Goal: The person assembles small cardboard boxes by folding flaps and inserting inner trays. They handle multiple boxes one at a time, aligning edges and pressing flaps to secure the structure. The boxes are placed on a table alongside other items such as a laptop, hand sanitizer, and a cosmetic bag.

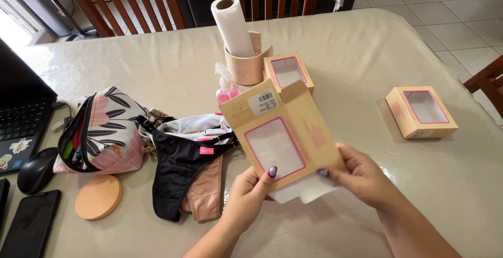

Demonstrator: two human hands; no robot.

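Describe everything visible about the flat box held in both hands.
The flattened box is tan cardboard with a pink-outlined clear window, a white sticker near its top flap and faint pink print beside the window. Its top flaps stand open. It is tilted above the table. The left hand pinches its lower edge, and the right hand grips its lower right corner. White paper sticks out below.

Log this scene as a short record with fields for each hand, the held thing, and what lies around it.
left hand: grips the box's lower left edge
right hand: grips the box's lower right edge
box: flat tan window box, top flap open, white sheet sticking out below
underwear: black and beige pieces beside the left hand
pouch: floral, unzipped, far left
other boxes: one by the paper roll, one at right
table: beige cover
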